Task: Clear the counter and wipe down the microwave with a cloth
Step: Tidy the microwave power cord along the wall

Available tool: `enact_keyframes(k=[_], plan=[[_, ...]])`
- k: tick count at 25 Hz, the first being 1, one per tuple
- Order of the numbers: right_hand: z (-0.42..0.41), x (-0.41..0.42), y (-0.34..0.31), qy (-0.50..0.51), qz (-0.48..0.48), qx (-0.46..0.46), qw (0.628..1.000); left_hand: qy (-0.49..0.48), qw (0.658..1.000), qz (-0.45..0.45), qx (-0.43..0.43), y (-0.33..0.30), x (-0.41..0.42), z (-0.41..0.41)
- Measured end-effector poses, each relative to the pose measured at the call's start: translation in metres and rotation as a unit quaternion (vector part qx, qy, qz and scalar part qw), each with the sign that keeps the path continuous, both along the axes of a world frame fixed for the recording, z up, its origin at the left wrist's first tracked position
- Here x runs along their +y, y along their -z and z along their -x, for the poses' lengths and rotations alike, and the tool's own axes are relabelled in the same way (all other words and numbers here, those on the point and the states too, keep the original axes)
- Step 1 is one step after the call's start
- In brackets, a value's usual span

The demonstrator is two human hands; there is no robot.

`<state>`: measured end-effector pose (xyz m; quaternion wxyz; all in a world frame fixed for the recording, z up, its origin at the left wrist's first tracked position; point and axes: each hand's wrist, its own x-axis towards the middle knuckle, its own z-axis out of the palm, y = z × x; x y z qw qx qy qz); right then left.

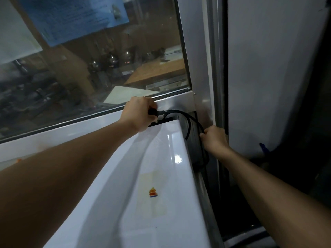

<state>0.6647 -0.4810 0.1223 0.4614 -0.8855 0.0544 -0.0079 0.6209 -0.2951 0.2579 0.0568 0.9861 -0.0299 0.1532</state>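
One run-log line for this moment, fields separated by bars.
left hand: grips plug | right hand: holds black cord | microwave: not yet wiped

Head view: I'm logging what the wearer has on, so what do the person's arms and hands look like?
Both forearms are bare up to the picture's edge: no sleeves show. The left hand and right hand wear no gloves, and no rings, watch or bracelets are visible.

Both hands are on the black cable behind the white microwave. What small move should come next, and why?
Probably lay the plug and cable on top of the microwave. The left hand grips the plug, the right hand holds the loop at the back corner, so the cable looks free.
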Motion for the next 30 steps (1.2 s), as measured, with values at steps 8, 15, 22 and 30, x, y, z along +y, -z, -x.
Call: enact_keyframes(k=[8, 15, 22, 30], plan=[[-0.016, 0.027, -0.006, 0.017, -0.225, 0.057, 0.972, -0.014, 0.999, -0.005, -0.030, -0.007, 0.010, -0.001], [-0.007, 0.018, 0.024, -0.121, -0.171, 0.094, 0.973, -0.009, 1.000, -0.018, -0.007, 0.005, 0.013, 0.001], [-0.006, 0.000, 0.022, -0.136, -0.077, 0.077, 0.985, -0.027, 1.000, -0.003, -0.001, 0.007, 0.018, 0.002], [-0.005, 0.007, 0.013, -0.124, -0.011, 0.018, 0.992, -0.028, 0.999, -0.010, -0.013, 0.006, 0.019, 0.003]])
